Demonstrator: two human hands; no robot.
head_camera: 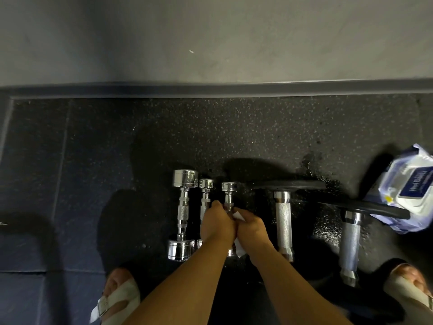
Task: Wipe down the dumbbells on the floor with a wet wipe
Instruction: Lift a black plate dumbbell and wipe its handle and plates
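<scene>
black speckled rubber floor under & beyond the left hand and right hand. wet shiny patch on it, rt of the right hand. dark blue tiles well left of the left hand, seams showing. grey wall far beyond both hands, w/ dark skirting strip at its foot & a small pale fleck. white strap sandals: one sandal nearer than the left hand & to its left, other sandal far rt of the right hand.

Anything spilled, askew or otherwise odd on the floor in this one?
Yes. Glistening wet patches speckle the rubber floor around the two black-plated dumbbells, as if liquid dripped. The wipe pack lies crumpled, with the rightmost plate across its corner.
</scene>
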